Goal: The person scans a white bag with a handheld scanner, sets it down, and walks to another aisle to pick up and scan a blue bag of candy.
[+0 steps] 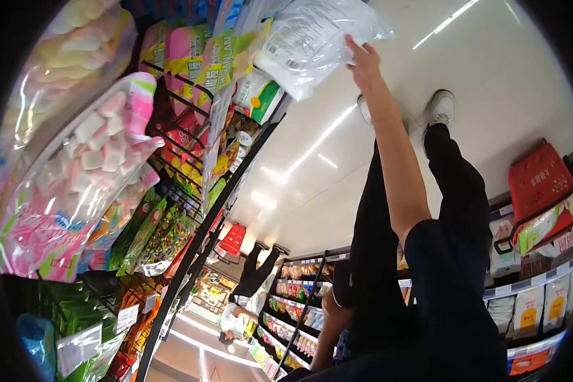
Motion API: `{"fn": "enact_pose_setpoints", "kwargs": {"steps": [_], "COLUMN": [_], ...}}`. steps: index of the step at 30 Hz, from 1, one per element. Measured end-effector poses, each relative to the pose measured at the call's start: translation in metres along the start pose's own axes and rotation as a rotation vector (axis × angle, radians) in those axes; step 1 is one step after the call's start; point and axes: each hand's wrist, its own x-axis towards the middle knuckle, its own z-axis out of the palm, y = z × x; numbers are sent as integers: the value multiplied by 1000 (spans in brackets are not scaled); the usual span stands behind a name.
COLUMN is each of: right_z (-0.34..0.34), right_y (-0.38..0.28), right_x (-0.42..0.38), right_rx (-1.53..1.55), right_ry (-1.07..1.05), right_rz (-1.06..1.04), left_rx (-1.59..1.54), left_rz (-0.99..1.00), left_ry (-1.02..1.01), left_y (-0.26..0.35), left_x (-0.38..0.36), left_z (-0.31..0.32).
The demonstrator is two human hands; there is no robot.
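My right hand (365, 65) reaches to the top of the view, its fingers closed on the right edge of a clear plastic bag (318, 41) with white contents. The bag stands out over the aisle at the end of the snack rack. My left hand (335, 312) is low in the view, beside my dark trousers, with its fingers round a flat black object (343, 284) that I cannot make out. Beside the bag are a green and white packet (259, 97) and pink and yellow packets (200, 54) on hooks.
Marshmallow bags (102, 143) hang close on the left. A black shelf edge (219, 216) runs along the rack. A red basket (541, 181) is at the right by shelved goods, another red basket (233, 239) stands farther off near a person (242, 309). The pale floor (312, 184) is glossy.
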Motion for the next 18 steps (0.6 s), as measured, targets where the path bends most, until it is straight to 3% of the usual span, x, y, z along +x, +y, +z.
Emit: {"fn": "enact_pose_setpoints", "kwargs": {"steps": [1, 2, 3, 5, 6, 9, 11, 14, 15, 17, 18], "right_z": [-8, -30, -38, -52, -50, -42, -15, 25, 29, 29, 16], "right_y": [15, 22, 27, 20, 12, 35, 55, 52, 45, 33, 30], "right_x": [19, 41, 43, 34, 27, 40, 38, 12, 7, -10, -8], "right_rx": [-151, -214, -223, -55, -95, 62, 101, 218, 226, 412, 397], "right_ry": [253, 69, 71, -202, -254, -372, -383, -596, -600, -414, -254], "right_rz": [50, 138, 134, 201, 197, 137, 90, 213, 206, 219, 206], "left_rx": [-38, -79, -87, 76, -131, -106, -143, -299, -293, -186, -178], "left_rz": [-94, -181, -182, -223, -323, -250, -221, -156, -146, -161, -87], "left_ry": [-47, -97, -103, 125, 30, 178, -17, 55, 59, 65, 115], "left_y": [-11, -23, -35, -57, -67, -84, -49, 1, -6, -30, -8], "left_x": [-1, -2, -7, -21, -16, -16, 4, 23, 22, 10, 9], "left_z": [2, 3, 5, 17, 16, 23, 6, -4, -3, -3, -5]}}
